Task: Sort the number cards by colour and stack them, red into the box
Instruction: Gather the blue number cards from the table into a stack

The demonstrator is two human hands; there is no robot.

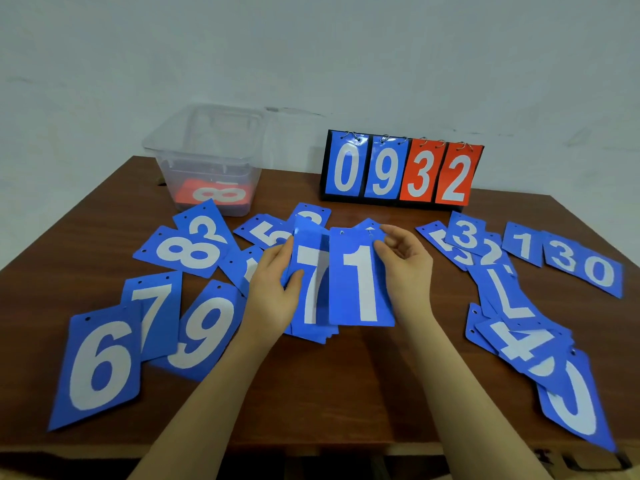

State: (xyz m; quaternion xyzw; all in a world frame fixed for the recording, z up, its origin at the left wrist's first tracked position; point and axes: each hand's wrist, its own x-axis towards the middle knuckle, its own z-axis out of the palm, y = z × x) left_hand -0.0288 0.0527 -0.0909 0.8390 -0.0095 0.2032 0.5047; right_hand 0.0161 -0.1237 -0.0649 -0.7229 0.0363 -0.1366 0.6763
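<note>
Plain room: bare wall (311,46), wooden table (346,393)

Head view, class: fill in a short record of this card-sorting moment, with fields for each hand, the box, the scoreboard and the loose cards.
left hand: left hand grips a small stack topped by the blue 7 card
right hand: right hand pinches the blue 1 card
box: clear box, far left, a red 8 card inside
scoreboard: flip scoreboard reads 0 9 3 2
loose cards: only blue ones on the table, both sides of the hands
</note>
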